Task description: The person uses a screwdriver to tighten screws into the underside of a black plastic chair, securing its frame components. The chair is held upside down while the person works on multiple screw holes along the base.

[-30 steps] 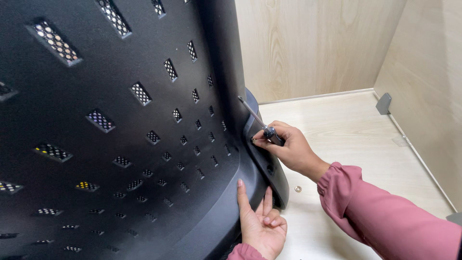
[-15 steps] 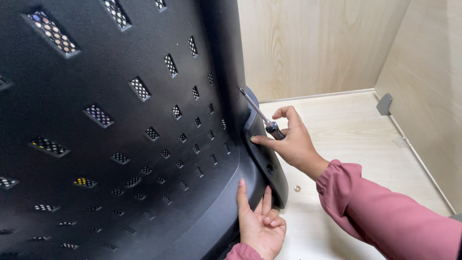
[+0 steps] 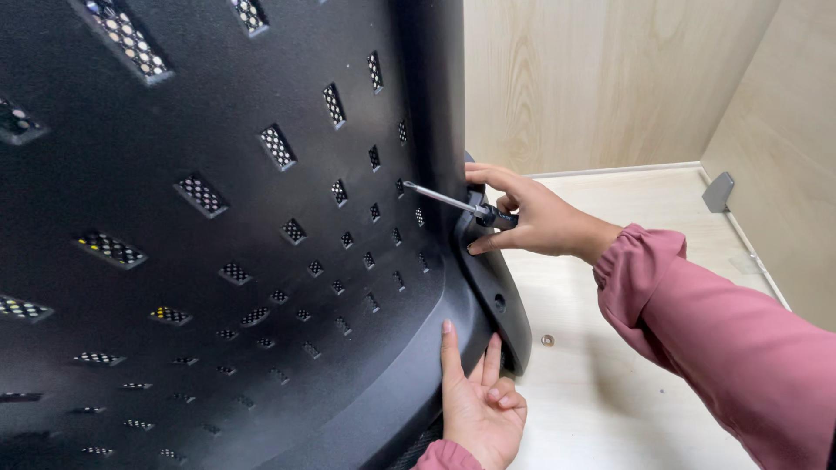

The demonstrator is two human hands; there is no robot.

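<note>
Pale wood-grain walls (image 3: 601, 78) meet a light wooden floor (image 3: 644, 252).

A large perforated chair back (image 3: 218, 235) fills the left of the view, standing on a table (image 3: 627, 383). The right hand (image 3: 531, 218) holds a screwdriver (image 3: 453, 203) against its right edge. Below it, the left hand (image 3: 475, 405) presses flat on the lower rim. A small washer (image 3: 547, 340) lies on the table just right of the chair back, with wall panels (image 3: 601, 78) behind

Pale wood-grain floor (image 3: 662, 218) — boxed by matching wall panels | black perforated chair back (image 3: 261, 218) stands upright on it | small metal washer (image 3: 547, 340) lies loose beside the chair's base — grey bracket (image 3: 718, 191) sits at the right edge
</note>
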